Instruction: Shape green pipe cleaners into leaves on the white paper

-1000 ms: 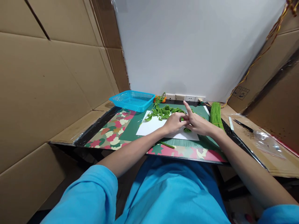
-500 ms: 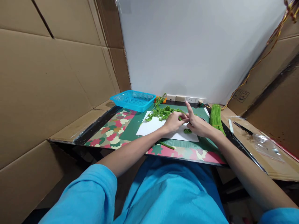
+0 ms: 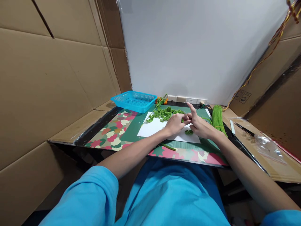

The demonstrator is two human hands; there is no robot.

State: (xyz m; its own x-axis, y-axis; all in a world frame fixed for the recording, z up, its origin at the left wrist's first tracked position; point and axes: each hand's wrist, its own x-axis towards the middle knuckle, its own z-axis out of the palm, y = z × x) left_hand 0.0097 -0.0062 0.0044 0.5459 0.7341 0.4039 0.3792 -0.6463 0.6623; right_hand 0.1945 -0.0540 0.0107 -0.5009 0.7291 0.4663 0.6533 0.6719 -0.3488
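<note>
My left hand [image 3: 175, 124] and my right hand [image 3: 201, 125] meet fingertip to fingertip above a sheet of white paper [image 3: 150, 131]. Both are closed in a pinch on a green pipe cleaner [image 3: 207, 119], a stretch of which shows behind my right hand; the pinched part is mostly hidden. My right index finger points up. Several curled green pipe cleaner pieces [image 3: 166, 113] lie in a heap on the paper's far side. One small green coil [image 3: 188, 132] rests just below my hands. Another green stem [image 3: 168, 146] sticks out past my left forearm near the table's front edge.
A blue plastic basket [image 3: 134, 102] stands at the back left, beside orange flowers with green stems [image 3: 162, 100]. On the right lie a bundle of green pipe cleaners [image 3: 217, 119], a black pen-like tool [image 3: 244, 128] and a clear plastic bag [image 3: 270, 149]. Cardboard walls [image 3: 58, 78] flank the table.
My hands stay together in nearly the same place, with small finger movements. A curved green stretch of pipe cleaner now shows behind my right hand.
</note>
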